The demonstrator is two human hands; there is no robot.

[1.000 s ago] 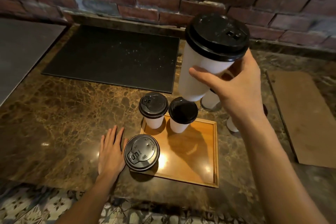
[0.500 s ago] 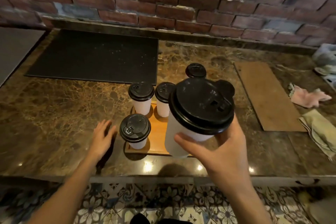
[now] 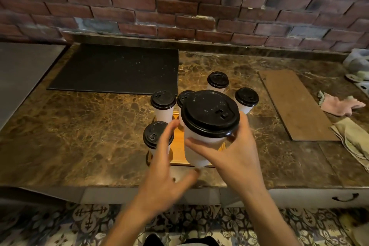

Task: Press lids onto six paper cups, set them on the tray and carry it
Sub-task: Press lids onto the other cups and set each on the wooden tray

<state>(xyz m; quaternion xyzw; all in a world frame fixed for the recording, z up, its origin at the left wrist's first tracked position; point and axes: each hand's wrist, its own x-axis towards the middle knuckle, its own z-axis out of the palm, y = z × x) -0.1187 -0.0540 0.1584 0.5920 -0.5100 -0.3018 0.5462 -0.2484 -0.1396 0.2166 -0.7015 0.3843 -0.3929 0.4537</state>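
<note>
My right hand (image 3: 235, 154) grips a white paper cup (image 3: 197, 146) with a black lid, held in the air above the wooden tray (image 3: 179, 152). My left hand (image 3: 167, 168) is raised beside that cup with its fingers spread, its fingertips close to the cup's left side. Three lidded cups stand on the tray: one at the front left (image 3: 157, 136), one at the back left (image 3: 163, 104), and one mostly hidden behind the held cup (image 3: 184, 98). Two more lidded cups stand on the counter behind the tray, a far one (image 3: 218, 81) and a right one (image 3: 246, 98).
A black mat (image 3: 115, 70) lies on the marble counter at the back left. A brown board (image 3: 293, 102) lies to the right, with a pink cloth (image 3: 339, 104) and a beige cloth (image 3: 355, 140) beyond it. A brick wall runs behind.
My left hand has lifted off the counter and come up beside the held cup. My right hand has carried the cup down from high up to just over the tray.
</note>
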